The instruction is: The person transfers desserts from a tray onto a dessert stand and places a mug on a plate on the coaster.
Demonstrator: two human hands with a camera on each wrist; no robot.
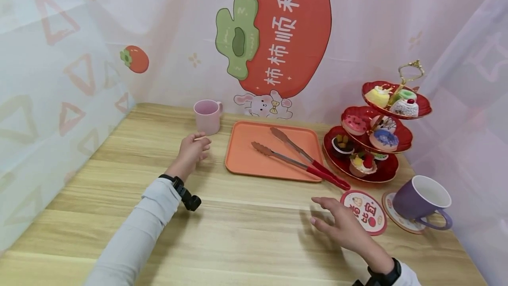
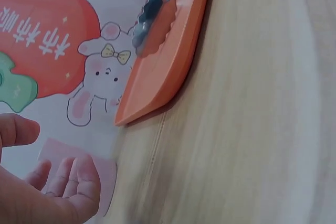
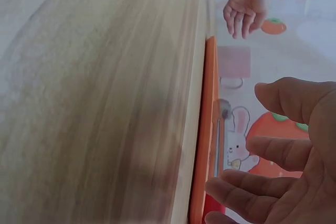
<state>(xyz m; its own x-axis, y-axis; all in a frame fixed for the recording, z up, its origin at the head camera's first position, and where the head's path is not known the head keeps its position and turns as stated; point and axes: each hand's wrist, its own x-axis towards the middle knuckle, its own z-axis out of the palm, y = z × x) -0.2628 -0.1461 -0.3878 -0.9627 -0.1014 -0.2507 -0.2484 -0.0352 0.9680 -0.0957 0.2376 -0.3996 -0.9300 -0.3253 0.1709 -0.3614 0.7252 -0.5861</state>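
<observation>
My left hand (image 1: 192,152) hovers over the table just in front of a pink mug (image 1: 207,120), fingers loosely bent with nothing in them. In the left wrist view that hand (image 2: 58,187) overlaps the mug (image 2: 108,182). The right hand (image 1: 341,224) is held above the table at the right, fingers spread and relaxed, holding nothing. A round coaster (image 1: 364,212) with red lettering lies beside it. Metal tongs (image 1: 295,151) with red handles lie spread on an orange tray (image 1: 246,162), the handle ends reaching past its right edge.
A three-tier red stand (image 1: 390,169) with several small cakes and donuts stands at the back right. Near the right edge, a purple mug (image 1: 414,200) sits on another coaster (image 1: 412,225). Printed cloth (image 1: 174,56) hangs behind and at both sides of the wooden table (image 1: 238,224).
</observation>
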